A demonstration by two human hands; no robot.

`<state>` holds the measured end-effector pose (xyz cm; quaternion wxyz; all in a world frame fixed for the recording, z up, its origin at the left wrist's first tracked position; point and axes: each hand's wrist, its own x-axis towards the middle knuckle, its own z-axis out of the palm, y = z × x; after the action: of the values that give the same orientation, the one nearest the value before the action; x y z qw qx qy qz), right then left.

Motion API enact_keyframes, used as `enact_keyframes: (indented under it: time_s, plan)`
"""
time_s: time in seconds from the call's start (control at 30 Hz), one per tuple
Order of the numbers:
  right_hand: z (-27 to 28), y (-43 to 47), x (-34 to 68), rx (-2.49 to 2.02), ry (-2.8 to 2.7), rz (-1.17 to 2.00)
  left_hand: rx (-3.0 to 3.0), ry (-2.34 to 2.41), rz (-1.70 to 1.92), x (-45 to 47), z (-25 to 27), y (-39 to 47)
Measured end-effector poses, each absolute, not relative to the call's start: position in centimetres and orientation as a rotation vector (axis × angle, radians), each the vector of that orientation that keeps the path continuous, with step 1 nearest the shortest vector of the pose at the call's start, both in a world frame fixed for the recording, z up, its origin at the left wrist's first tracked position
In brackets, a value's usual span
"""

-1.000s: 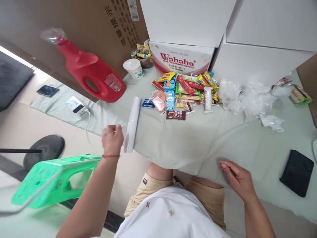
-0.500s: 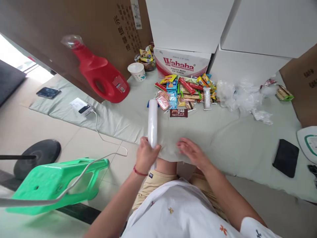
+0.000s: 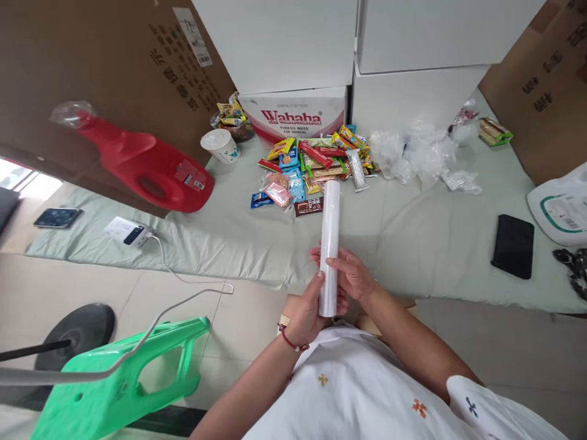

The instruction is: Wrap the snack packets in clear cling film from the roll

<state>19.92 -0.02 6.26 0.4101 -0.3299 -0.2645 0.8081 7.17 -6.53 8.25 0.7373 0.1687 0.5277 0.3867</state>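
White roll [image 3: 329, 244] in both hands, on the near side of the snack heap [image 3: 316, 162], far end pointing at the heap; left hand [image 3: 306, 316] wraps the end farthest from the heap, thumb along the roll's side, fingers curled behind; right hand [image 3: 356, 276] clasps it closer to the heap, thumb pressed on the facing surface, fingers behind, tips showing past the other edge; grips from opposite sides probably because a long, smooth cylinder would tip or slip in one; heap sits before the Wahaha carton [image 3: 293, 116], which likely stops packets sliding back; crumpled clear bags [image 3: 424, 153] right of the heap, seemingly bunched to save room; paper cup [image 3: 221, 145] left of it
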Motion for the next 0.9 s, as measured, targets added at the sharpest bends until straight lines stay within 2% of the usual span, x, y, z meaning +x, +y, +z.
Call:
enact_keyframes:
  time_s: [0.07, 0.27, 0.4, 0.57, 0.8, 0.9]
  plan:
    - [6.2, 0.0, 20.7, -0.938, -0.814, 1.968, 0.425, 1.164, 0.878, 8.7, 8.2, -6.6]
    - [6.0, 0.8, 22.0, -1.527, -1.445, 1.104, 0.816, 1.378, 0.935, 10.9, 7.3, -6.7]
    - [6.4, 1.4, 22.3, -1.816, -1.699, 0.825, 0.969, 1.496, 0.889, 11.1, 6.6, -6.5]
    - [5.7, 1.8, 22.9, -1.792, -1.745, 0.865, 1.02, 1.569, 0.842, 11.0, 6.2, -6.5]
    - [3.3, 1.5, 22.4, -1.377, -1.223, 1.294, 0.944, 1.539, 0.882, 10.8, 6.0, -6.3]
    - [3.9, 1.7, 22.4, -1.424, -1.214, 1.203, 1.035, 1.592, 0.871, 10.5, 5.7, -6.3]
